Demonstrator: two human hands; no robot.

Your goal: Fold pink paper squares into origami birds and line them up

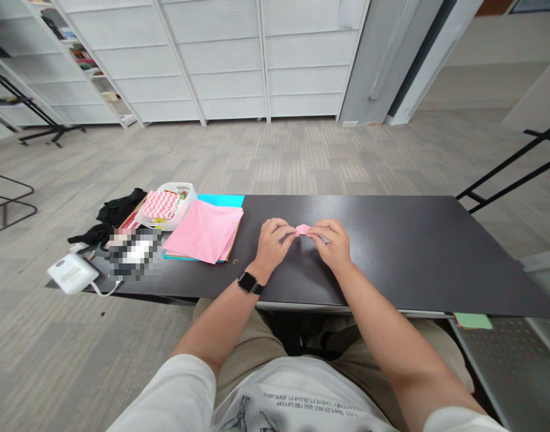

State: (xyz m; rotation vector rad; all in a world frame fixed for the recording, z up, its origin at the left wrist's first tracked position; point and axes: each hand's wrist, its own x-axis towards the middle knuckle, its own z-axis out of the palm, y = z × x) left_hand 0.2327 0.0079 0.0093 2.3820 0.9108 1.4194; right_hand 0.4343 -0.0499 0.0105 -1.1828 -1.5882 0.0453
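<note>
Between my two hands is a small folded piece of pink paper (pixel 303 229), held just above the dark table (pixel 391 240). My left hand (pixel 273 243), with a black watch on the wrist, pinches its left end between thumb and fingers. On the opposite end, my right hand (pixel 332 241) grips it the same way. The fingertips cover both ends of the paper, so its full shape is hidden. To the left of my hands lies a stack of coloured paper with a pink sheet (pixel 206 228) on top.
Behind the stack stands a white basket (pixel 188 207) with a pink zigzag-patterned item in it. A white charger-like box (pixel 72 273) with a cable sits at the table's left end, near black cloth (pixel 119 207). Green paper (pixel 473 321) lies below the front right edge.
</note>
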